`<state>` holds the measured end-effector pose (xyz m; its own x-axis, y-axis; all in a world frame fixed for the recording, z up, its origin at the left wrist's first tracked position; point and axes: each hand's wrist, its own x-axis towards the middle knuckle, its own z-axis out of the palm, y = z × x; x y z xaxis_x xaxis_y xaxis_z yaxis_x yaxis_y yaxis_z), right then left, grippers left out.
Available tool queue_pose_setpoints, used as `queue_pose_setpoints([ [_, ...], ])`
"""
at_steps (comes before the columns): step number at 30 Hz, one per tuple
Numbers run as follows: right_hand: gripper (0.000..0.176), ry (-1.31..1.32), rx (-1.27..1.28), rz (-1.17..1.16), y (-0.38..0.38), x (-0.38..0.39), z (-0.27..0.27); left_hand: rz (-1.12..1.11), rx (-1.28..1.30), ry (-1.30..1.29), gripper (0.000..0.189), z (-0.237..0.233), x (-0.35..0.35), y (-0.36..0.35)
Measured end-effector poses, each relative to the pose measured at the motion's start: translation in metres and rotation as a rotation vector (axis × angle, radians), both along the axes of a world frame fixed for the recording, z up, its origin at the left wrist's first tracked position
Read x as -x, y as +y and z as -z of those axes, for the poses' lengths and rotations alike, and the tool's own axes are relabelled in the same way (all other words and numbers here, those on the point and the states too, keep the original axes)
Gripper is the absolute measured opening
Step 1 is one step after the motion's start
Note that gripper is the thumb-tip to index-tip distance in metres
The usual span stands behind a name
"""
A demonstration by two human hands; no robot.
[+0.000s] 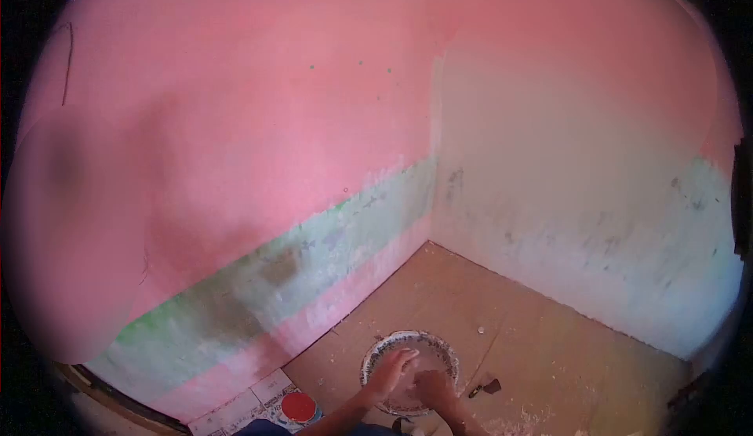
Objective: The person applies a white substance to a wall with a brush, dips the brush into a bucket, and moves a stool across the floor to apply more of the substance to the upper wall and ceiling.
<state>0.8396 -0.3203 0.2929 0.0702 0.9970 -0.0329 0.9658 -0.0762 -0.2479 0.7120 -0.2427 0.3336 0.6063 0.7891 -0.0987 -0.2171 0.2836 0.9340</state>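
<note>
A round basin with a dark-speckled pale rim stands on the floor below me, with a dull pinkish content inside. My left hand is over the left half of the basin, its fingers stretched out and whitish at the tips. Over the right half, my right hand has its fingers curled in, and what they hold, if anything, is hidden. To the right of the basin, a putty knife with a dark blade lies on the floor.
A can with a red top stands at the left on pale printed sheets. Pink and green painted walls meet in a corner ahead. White crumbs are scattered on the brown floor, with a small white lump near the basin.
</note>
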Motion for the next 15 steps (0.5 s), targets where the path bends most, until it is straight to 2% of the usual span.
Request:
queue_pose_setpoints([
  [1,0.021,0.0,0.011,-0.011,-0.001,0.007,-0.004,-0.008,-0.079,0.036,0.029,0.009,0.013,-0.004],
  [2,0.02,-0.004,-0.059,-0.013,0.008,0.002,0.018,-0.096,-0.009,0.018,0.029,0.042,0.01,0.003],
  [3,0.019,-0.005,-0.125,-0.018,0.013,-0.009,0.019,-0.094,0.03,0.045,0.029,0.046,0.005,0.005],
  [4,0.018,0.006,-0.134,-0.037,0.007,0.004,0.0,-0.096,0.067,0.029,0.028,0.028,0.023,-0.002],
  [6,0.017,0.033,-0.116,-0.07,0.004,0.027,-0.008,-0.114,0.13,0.028,0.027,0.027,0.042,-0.015],
  [7,0.016,-0.023,-0.066,-0.129,0.007,0.043,-0.003,-0.184,-0.268,0.203,0.029,0.038,0.054,-0.017],
  [9,0.016,-0.079,0.025,-0.299,0.015,0.074,0.023,-0.276,-0.799,0.312,0.031,0.032,0.082,-0.017],
  [10,0.016,-0.078,0.015,-0.295,0.006,0.085,0.035,-0.282,-0.808,0.305,0.031,0.017,0.098,-0.02],
  [11,0.016,-0.096,-0.017,-0.337,0.027,0.093,0.038,-0.288,-0.817,0.298,0.032,0.003,0.112,-0.025],
  [12,0.019,-0.252,0.101,-0.406,0.026,0.117,-0.005,-0.261,-0.674,0.321,0.035,-0.008,0.126,-0.024],
  [13,0.022,-0.012,-0.084,-0.317,0.021,0.129,-0.011,-0.3,-0.681,0.305,0.032,-0.015,0.145,-0.029],
  [14,0.034,-0.048,0.055,-0.305,0.024,0.147,-0.027,-0.339,-0.688,0.289,0.03,-0.022,0.163,-0.032],
  [15,0.036,0.09,-0.012,-0.356,0.016,0.184,-0.066,-0.477,-0.759,0.352,0.03,0.008,0.164,-0.018],
])
